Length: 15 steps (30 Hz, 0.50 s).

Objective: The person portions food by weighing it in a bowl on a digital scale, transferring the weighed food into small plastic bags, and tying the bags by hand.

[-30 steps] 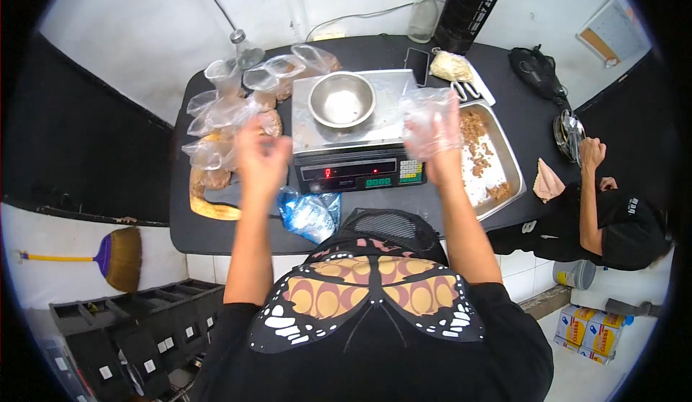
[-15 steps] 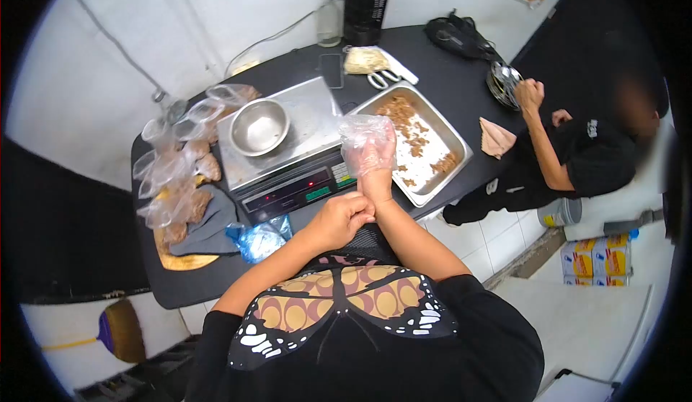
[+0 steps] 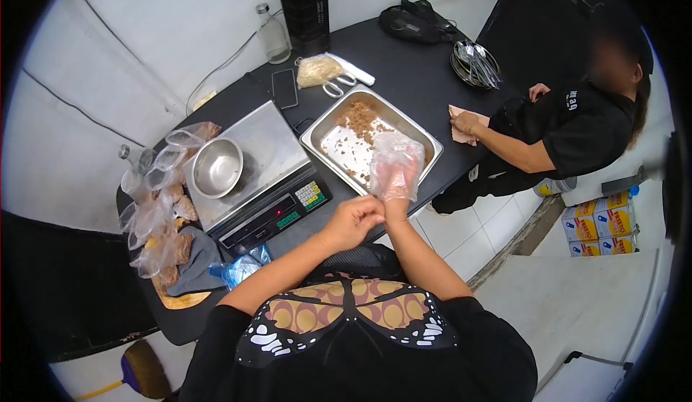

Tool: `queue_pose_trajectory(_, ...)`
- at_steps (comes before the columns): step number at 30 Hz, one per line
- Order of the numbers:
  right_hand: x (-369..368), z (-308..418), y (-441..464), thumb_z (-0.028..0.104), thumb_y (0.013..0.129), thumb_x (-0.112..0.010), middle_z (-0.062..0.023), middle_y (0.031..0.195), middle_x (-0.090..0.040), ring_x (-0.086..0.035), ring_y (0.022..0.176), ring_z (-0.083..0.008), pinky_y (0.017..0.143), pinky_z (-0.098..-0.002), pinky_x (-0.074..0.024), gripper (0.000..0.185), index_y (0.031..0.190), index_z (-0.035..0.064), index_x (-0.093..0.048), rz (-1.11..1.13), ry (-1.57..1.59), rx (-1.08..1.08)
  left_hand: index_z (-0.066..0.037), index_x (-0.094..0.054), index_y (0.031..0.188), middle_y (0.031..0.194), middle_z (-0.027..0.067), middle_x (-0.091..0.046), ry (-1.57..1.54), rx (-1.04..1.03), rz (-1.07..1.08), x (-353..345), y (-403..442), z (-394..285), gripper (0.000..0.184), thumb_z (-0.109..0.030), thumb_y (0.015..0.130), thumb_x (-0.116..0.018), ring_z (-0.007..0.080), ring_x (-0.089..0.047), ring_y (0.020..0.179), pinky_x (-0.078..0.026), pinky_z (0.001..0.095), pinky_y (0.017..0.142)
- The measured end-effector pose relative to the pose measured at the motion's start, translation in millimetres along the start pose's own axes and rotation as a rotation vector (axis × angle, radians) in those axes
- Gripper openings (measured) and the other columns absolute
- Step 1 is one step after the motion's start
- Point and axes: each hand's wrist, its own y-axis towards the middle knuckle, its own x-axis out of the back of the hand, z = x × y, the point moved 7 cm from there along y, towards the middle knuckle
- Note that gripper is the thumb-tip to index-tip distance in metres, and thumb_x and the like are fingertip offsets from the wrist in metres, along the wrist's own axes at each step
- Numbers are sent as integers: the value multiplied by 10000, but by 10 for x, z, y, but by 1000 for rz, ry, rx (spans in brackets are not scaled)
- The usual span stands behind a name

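Observation:
My right hand [image 3: 396, 171] is inside a clear plastic bag [image 3: 398, 155], over the near right part of a metal tray [image 3: 311, 137] with crumbled brown food [image 3: 360, 119]. How its fingers lie under the plastic is hard to tell. My left hand [image 3: 355, 222] is closed at the right wrist, pinching near the bag's opening. Left of the tray, a scale [image 3: 277, 211] carries a steel bowl [image 3: 217, 168] on its platform. Filled plastic bags [image 3: 162, 236] lie left of the scale.
A blue plastic bag [image 3: 241, 266] and grey cloth [image 3: 198, 264] lie at the near left. Behind the tray are a phone [image 3: 285, 88], scissors [image 3: 337, 85] and a glass bottle [image 3: 274, 40]. At right, a co-worker [image 3: 577, 124] touches a pink cloth [image 3: 461, 124] near a utensil bowl [image 3: 476, 65].
My view has turned to the right. My bagged right hand has moved over the tray, with my left hand staying at its wrist. The co-worker's hand has moved from the utensil bowl to the cloth.

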Motion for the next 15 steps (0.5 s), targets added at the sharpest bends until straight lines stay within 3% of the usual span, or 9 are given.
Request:
queue_pose_trajectory(3, 137, -289, 96, 150, 919, -444, -90, 1281, -389, -503, 1043, -213, 830, -365, -477, 518, 1394, 220, -251, -99, 484, -315, -7, -552, 822, 755, 42, -544, -36, -5, 274, -351, 18, 118, 85, -36, 802, -629, 115, -522, 678, -429, 239, 614)
queue_pose_trajectory(4, 158, -308, 144, 115, 924, -429, -98, 1308, -376, -504, 1067, -227, 831, -350, -478, 555, 1415, 228, -195, -105, 506, -397, -8, -547, 828, 750, 42, -542, -51, 5, 367, -464, -1, 175, 102, -47, 801, -637, 109, -518, 665, -428, 238, 602)
queue_pose_trajectory(7, 218, -347, 327, 92, 933, -405, -113, 1328, -366, -500, 1094, -241, 854, -357, -480, 572, 1427, 230, -152, 28, 454, -316, -20, -523, 925, 744, 35, -515, -124, 501, 39, -381, 26, 704, 225, -80, 777, -682, 90, -488, 607, -421, 230, 552)
queue_pose_trajectory(8, 192, -303, 354, 93, 934, -404, -118, 1329, -365, -499, 1097, -243, 863, -361, -479, 574, 1429, 228, -147, 55, 483, -300, -32, -485, 1036, 744, 21, -481, 72, 281, -161, -211, 168, 590, 375, -94, 749, -717, 74, -460, 565, -413, 221, 517)
queue_pose_trajectory(11, 65, -176, 340, 93, 937, -397, -131, 1331, -363, -492, 1110, -251, 890, -374, -474, 579, 1435, 218, -130, 132, 547, -294, -43, -453, 1111, 751, 8, -458, 180, 196, -289, -51, 428, 493, 472, -71, 729, -727, 72, -460, 564, -419, 216, 524)
queue_pose_trajectory(14, -24, -141, 325, 105, 939, -394, -134, 1340, -361, -483, 1124, -247, 912, -356, -459, 567, 1438, 192, -140, 148, 634, -407, -9, -547, 960, 752, 62, -524, 188, 124, -190, -90, 585, 514, 211, -18, 777, -650, 139, -527, 621, -442, 259, 582)
queue_pose_trajectory(15, 22, -154, 353, 116, 937, -410, -138, 1333, -374, -477, 1130, -243, 931, -346, -437, 555, 1431, 157, -160, 119, 504, -338, -3, -564, 920, 756, 76, -539, 214, 84, -155, -118, 614, 520, 151, -7, 786, -633, 155, -542, 637, -446, 268, 596)
